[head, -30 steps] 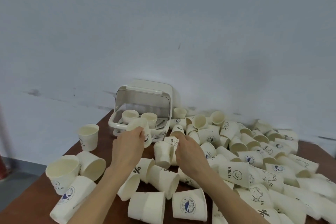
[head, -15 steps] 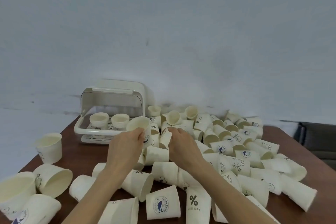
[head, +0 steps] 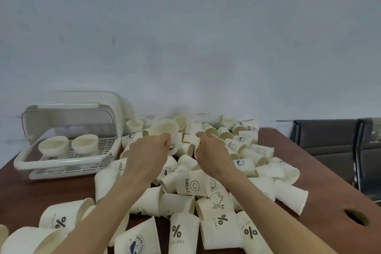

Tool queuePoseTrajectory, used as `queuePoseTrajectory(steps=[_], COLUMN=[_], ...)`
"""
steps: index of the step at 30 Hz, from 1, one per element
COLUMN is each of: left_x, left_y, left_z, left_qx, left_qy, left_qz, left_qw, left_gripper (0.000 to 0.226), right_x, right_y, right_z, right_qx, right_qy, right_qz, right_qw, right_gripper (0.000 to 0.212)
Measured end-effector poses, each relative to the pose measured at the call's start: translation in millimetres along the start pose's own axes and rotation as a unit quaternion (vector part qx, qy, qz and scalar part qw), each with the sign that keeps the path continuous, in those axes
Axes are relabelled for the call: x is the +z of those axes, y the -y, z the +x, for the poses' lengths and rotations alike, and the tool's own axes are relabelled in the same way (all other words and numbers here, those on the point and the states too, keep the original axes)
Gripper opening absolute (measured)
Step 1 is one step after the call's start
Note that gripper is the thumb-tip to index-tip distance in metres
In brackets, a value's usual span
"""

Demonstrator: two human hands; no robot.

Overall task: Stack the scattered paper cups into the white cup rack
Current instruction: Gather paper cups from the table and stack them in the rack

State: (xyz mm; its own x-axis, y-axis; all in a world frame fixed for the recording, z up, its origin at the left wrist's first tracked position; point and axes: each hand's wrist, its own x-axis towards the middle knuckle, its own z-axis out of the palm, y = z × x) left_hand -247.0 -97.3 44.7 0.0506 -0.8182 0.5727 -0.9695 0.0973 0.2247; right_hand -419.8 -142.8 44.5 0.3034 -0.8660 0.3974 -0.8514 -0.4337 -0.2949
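Note:
Several white paper cups with printed marks lie scattered over the brown table. The white cup rack stands at the back left with its clear lid raised; two cups stand upright inside it. My left hand holds an upright paper cup above the pile, right of the rack. My right hand reaches into the pile beside it, fingers closed around a lying cup that my fingers mostly hide.
A pale wall runs directly behind the table. Dark chairs stand past the table's right edge. A round cable hole is in the tabletop at the right. More cups lie at the near left.
The view has swung to the right, so the rack now sits further left. Both hands have moved deeper into the pile, the left one still carrying its cup.

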Motion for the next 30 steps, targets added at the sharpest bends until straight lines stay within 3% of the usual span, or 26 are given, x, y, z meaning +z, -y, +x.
queuePoseTrajectory(steps=[8, 11, 14, 18, 30], left_x=[43, 64, 88, 116, 183], left_y=[-65, -90, -116, -146, -188], left_z=[53, 73, 95, 125, 178], left_qx=[0.054, 0.074, 0.079, 0.085, 0.117], left_qy=[0.013, 0.015, 0.022, 0.029, 0.054], left_qz=[0.028, 0.031, 0.024, 0.017, 0.011], left_qw=[0.998, 0.997, 0.996, 0.996, 0.992], left_gripper=[0.027, 0.026, 0.026, 0.026, 0.031], right_x=[-17, -23, -28, -31, 10], right_y=[-91, -132, -175, -227, -342], right_z=[34, 53, 72, 92, 172], right_qx=[0.076, 0.096, 0.129, 0.165, 0.244], right_qy=[0.006, 0.014, 0.025, 0.051, 0.048], right_qz=[-0.032, -0.045, -0.046, -0.067, -0.057], right_qw=[0.997, 0.994, 0.990, 0.983, 0.967], right_gripper=[0.038, 0.021, 0.026, 0.008, 0.022])
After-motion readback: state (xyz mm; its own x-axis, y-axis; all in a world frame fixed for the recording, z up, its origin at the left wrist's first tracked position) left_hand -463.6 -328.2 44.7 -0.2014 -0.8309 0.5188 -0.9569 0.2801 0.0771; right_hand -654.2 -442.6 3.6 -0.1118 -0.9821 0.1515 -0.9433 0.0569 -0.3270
